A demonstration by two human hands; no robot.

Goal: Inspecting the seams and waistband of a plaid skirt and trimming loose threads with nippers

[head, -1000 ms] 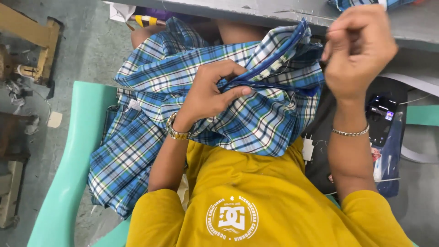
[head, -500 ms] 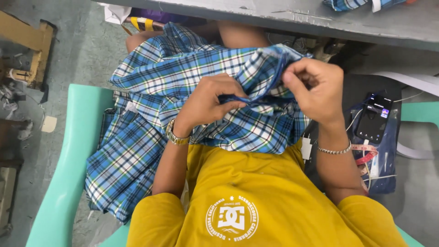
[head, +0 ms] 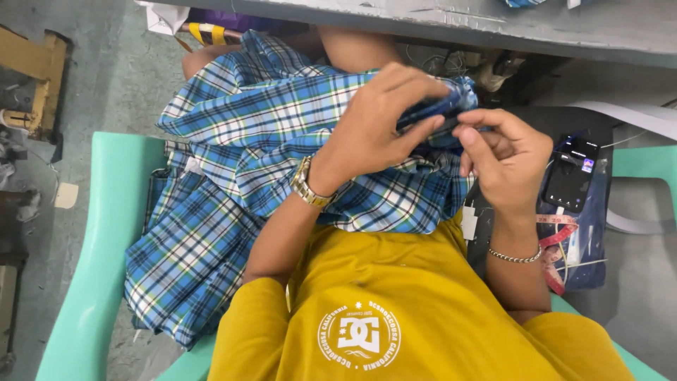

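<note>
A blue, white and green plaid garment (head: 233,169) lies bunched across my lap and hangs down over the left side of the green chair. My left hand (head: 377,130), with a gold watch on its wrist, pinches a dark blue edge of the garment (head: 430,111) between thumb and fingers. My right hand (head: 504,159), wearing a silver chain bracelet, grips the same dark edge just to the right of it. The two hands nearly touch above my lap. Part of the edge is hidden by my fingers.
I sit in a mint green plastic chair (head: 106,247). A grey table edge (head: 437,21) runs across the top. At my right a phone (head: 570,180) lies on a dark bag with a tape measure (head: 557,247). Wooden pieces (head: 32,77) stand on the floor, left.
My right hand has come down from a raised position to meet my left hand. The dark edge, first stretched up to the right, is now gathered between both hands.
</note>
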